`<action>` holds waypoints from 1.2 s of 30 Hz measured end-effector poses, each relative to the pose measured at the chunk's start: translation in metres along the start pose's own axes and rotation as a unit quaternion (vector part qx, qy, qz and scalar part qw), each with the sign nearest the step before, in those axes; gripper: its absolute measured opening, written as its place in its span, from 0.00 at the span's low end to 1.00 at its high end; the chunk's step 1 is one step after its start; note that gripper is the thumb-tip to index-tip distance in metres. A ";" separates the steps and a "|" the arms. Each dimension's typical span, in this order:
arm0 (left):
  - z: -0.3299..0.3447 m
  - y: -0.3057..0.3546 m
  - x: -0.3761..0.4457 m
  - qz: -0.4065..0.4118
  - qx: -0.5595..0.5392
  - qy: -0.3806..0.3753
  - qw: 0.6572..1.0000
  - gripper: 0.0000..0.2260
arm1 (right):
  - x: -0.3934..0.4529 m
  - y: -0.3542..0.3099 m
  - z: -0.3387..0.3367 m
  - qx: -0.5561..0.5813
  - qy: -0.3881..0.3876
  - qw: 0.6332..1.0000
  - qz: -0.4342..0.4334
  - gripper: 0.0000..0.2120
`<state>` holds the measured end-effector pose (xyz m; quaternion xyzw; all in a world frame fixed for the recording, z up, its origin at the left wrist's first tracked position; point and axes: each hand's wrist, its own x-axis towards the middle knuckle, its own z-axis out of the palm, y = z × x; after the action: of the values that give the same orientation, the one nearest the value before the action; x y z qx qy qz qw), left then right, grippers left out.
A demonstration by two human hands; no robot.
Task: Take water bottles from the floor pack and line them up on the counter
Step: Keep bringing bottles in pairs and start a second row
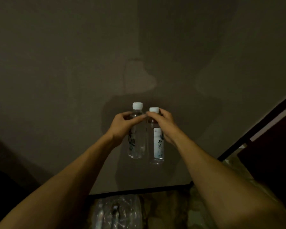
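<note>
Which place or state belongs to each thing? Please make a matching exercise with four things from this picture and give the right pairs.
Things:
1. left clear plastic water bottle with white cap
2. right clear plastic water bottle with white label
3. crinkled clear plastic floor pack
4. grey counter top

Places or states:
A. low at the frame's bottom edge
B. gripped by the right hand
C. bears both bottles
D. gripped by the left hand

Pairs: 1-D, 2-B, 3-A, 4-C

two clear white-capped bottles, upright, side-by-side
</note>
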<state>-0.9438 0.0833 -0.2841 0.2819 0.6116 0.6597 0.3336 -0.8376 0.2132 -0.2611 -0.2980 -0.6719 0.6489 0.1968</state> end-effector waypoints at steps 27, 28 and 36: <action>-0.002 0.128 -0.099 0.073 0.022 -0.092 0.993 0.24 | -0.112 -0.121 0.028 -0.022 0.014 0.995 -0.100 0.16; -0.002 0.130 -0.109 0.076 0.030 -0.097 0.992 0.24 | -0.120 -0.122 0.028 -0.017 0.008 0.995 -0.099 0.16; 0.004 0.141 -0.167 0.108 0.058 -0.035 0.992 0.19 | -0.179 -0.132 0.037 -0.070 -0.004 0.991 -0.116 0.20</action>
<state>-0.8509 -0.0498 -0.1369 0.3876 0.6029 0.6451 0.2650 -0.7473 0.0708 -0.1116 -0.2281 -0.7464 0.5743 0.2470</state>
